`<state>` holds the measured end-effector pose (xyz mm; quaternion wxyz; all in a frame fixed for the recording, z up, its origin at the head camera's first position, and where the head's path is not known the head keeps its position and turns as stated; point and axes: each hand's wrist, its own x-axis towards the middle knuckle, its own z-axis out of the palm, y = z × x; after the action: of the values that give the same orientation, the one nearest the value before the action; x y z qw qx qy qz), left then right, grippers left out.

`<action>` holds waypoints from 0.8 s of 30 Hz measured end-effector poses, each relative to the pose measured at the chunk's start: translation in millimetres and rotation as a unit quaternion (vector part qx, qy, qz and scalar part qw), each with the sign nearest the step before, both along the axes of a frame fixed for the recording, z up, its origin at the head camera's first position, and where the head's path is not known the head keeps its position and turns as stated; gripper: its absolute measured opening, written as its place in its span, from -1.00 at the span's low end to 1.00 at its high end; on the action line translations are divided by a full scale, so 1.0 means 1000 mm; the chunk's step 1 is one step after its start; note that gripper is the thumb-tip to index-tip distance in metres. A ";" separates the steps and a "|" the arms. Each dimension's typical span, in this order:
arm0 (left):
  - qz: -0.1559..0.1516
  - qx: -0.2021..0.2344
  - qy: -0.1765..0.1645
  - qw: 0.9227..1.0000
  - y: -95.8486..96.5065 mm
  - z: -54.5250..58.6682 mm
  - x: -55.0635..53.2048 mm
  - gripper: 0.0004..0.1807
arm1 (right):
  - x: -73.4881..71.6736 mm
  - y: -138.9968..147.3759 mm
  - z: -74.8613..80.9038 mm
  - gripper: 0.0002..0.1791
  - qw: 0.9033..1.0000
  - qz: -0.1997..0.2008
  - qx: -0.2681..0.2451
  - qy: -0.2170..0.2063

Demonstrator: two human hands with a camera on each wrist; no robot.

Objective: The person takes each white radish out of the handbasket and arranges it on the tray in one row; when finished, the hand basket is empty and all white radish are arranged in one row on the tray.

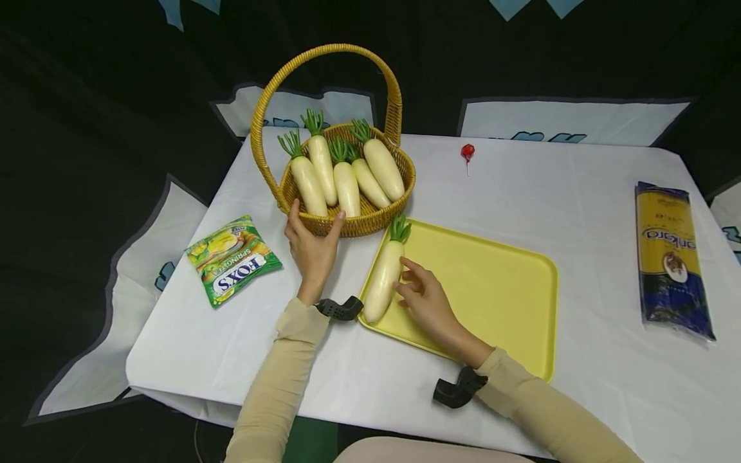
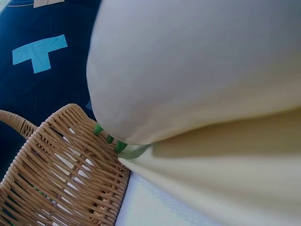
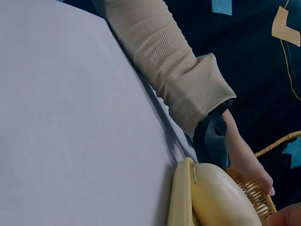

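A wicker basket (image 1: 370,225) with a tall handle holds several white radishes (image 1: 347,186) with green tops. My left hand (image 1: 312,251) grips its near rim, thumb and fingers spread apart. One more white radish (image 1: 382,280) lies along the left side of a yellow tray (image 1: 486,289), leaves toward the basket. My right hand (image 1: 428,299) is at this radish's right side, fingertips touching it, fingers loosely bent. Close to the left wrist camera, the radish (image 2: 188,61) fills much of the view and that hand is hidden. In the right wrist view the radish (image 3: 225,197) sits inside the tray edge.
A green candy bag (image 1: 233,260) lies left of the basket. Behind the tray is a red lollipop (image 1: 467,152). A yellow and blue packet (image 1: 673,260) lies at the far right of the white-covered table (image 1: 596,212). Dark cloth (image 1: 104,96) surrounds the table.
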<state>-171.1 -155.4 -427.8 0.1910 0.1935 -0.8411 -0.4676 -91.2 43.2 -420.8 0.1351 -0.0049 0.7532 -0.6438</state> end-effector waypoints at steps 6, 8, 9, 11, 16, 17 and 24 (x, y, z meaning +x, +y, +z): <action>0.000 -0.003 -0.001 1.000 -0.001 0.000 0.000 0.01 | -0.002 0.005 0.003 -0.48 1.000 0.011 0.008 0.026; 0.000 -0.004 -0.001 1.000 -0.001 0.000 0.000 0.01 | -0.003 0.007 0.005 -0.48 0.999 0.012 0.013 0.031; -0.001 -0.004 -0.002 1.000 -0.001 0.000 0.000 0.01 | -0.003 0.008 0.005 -0.48 0.999 0.011 0.014 0.031; -0.002 -0.004 -0.001 1.000 0.000 0.000 0.000 0.01 | -0.005 0.010 0.006 -0.48 0.999 0.012 0.015 0.031; -0.003 -0.002 -0.001 1.000 -0.001 -0.001 0.000 0.00 | -0.013 0.015 0.011 -0.49 0.999 0.003 0.010 0.036; -0.003 -0.001 -0.001 1.000 -0.001 -0.001 0.000 0.00 | -0.015 0.016 0.013 -0.49 0.999 -0.001 0.008 0.038; -0.002 -0.004 0.002 1.000 -0.001 -0.001 0.001 0.03 | -0.032 0.023 0.024 -0.49 0.998 -0.025 0.003 0.060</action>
<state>-170.4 -156.6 -428.5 0.1928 0.1902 -0.8429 -0.4650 -123.5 66.5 -397.1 0.0740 -0.0244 0.7617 -0.6432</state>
